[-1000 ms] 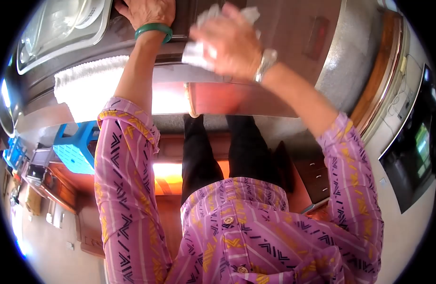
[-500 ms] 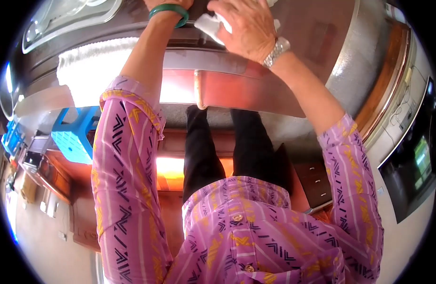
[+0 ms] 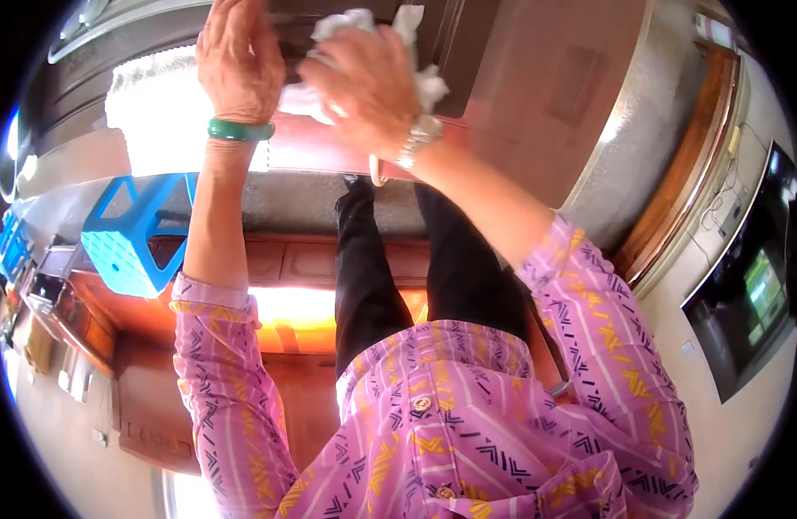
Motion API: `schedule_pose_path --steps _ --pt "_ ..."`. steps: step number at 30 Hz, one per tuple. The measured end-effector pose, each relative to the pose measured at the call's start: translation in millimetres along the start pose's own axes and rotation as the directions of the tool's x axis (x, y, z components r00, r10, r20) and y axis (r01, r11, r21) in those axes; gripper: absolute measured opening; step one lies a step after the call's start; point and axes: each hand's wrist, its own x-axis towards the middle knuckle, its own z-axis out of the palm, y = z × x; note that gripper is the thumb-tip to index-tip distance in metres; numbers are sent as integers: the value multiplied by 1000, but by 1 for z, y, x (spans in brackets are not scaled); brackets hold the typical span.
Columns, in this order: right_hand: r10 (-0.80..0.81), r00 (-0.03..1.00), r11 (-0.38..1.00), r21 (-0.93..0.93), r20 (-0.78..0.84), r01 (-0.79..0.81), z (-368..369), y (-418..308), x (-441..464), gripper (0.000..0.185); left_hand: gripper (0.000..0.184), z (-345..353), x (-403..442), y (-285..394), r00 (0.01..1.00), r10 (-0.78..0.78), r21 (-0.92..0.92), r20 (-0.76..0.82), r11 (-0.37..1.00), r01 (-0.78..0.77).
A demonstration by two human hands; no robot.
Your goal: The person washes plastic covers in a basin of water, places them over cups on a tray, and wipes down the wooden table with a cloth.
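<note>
My right hand [image 3: 368, 91], with a metal watch at its wrist, is closed over a crumpled white tissue [image 3: 407, 24] on the brown table [image 3: 537, 78]. Parts of the tissue stick out past the fingers on several sides, and the hand is slightly blurred. My left hand [image 3: 240, 69], with a green bangle [image 3: 240, 131] below it, hovers at the table's near side, left of the tissue. Its fingers are stretched out and close together, with nothing visible in them.
A white lacy cloth [image 3: 152, 95] covers the table's left side, with a clear-rimmed tray [image 3: 121, 30] beyond it. Left of me a blue plastic stool [image 3: 126, 251] stands on the floor. A dark television screen [image 3: 744, 294] is at the right.
Both hands have come nearer to my body and moved left. The left hand is now fully in view over the near edge. The tissue has moved left with the right hand.
</note>
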Motion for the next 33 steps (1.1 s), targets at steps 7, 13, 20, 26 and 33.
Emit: schedule_pose_path --steps 7,13,20,26,33 --pt "62 995 992 -105 -78 -70 -67 65 -85 36 25 -2 -7 21 986 108 254 124 957 -137" --pt "155 978 966 -187 -136 -179 -48 37 -59 36 25 19 -14 22 974 66 129 215 987 -96" --pt "47 979 999 -12 -197 -50 -28 10 -2 37 26 27 -18 17 976 102 169 194 976 -136" --pt "521 754 819 -14 -400 -573 -65 59 -157 54 23 27 -15 32 973 66 216 222 969 -115" --pt "468 804 832 -125 -366 -541 -29 5 -160 64 19 35 -12 45 973 122 227 197 960 -166"
